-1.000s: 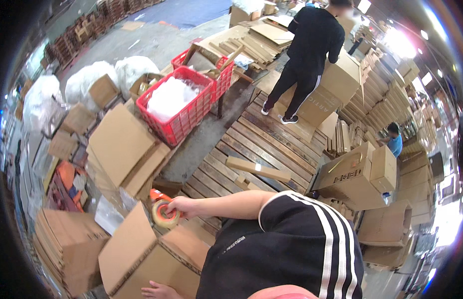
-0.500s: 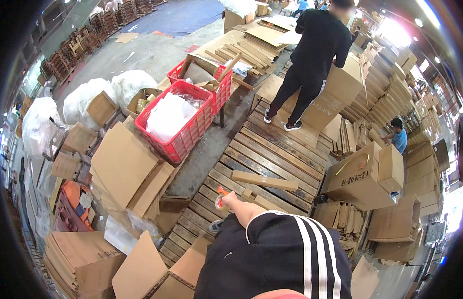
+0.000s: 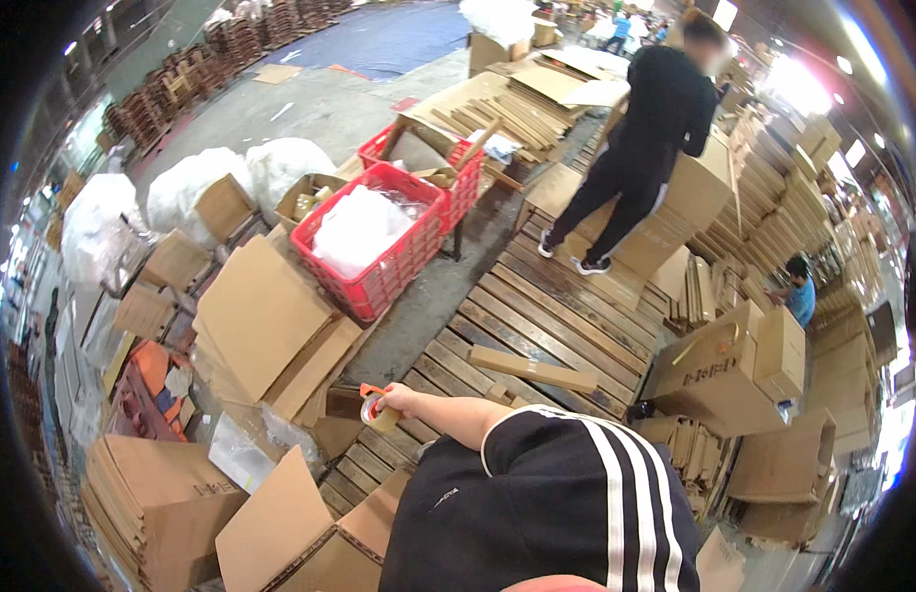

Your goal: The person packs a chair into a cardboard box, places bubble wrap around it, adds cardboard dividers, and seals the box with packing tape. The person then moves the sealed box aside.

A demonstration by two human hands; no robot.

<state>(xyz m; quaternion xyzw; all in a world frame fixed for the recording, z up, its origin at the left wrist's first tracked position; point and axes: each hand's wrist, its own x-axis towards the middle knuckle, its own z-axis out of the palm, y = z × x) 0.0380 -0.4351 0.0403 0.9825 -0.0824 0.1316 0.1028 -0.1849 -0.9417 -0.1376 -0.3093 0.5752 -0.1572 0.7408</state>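
Observation:
Stretched out toward the left, my right arm ends in my right hand [image 3: 401,398], which is closed around an orange tape dispenser [image 3: 381,410] with a roll of tape on it. The dispenser hangs over the slatted wooden platform [image 3: 359,474], apart from the cardboard around it. Below it and nearer to me, an open carton [image 3: 272,508] stands with its flaps raised. A long, narrow cardboard box [image 3: 533,369] lies on the slats beyond my forearm. My left hand is out of view.
Flat cardboard sheets [image 3: 265,316] lean at the left beside red crates [image 3: 369,261] holding white packing material. A person in black [image 3: 665,118] stands by a large carton [image 3: 675,212]. More cartons [image 3: 709,370] crowd the right, where a person in blue [image 3: 801,299] is low down.
My right hand has moved left with the tape dispenser, and my arm reaches further out. The whole view has shifted slightly. The person in black has turned a little.

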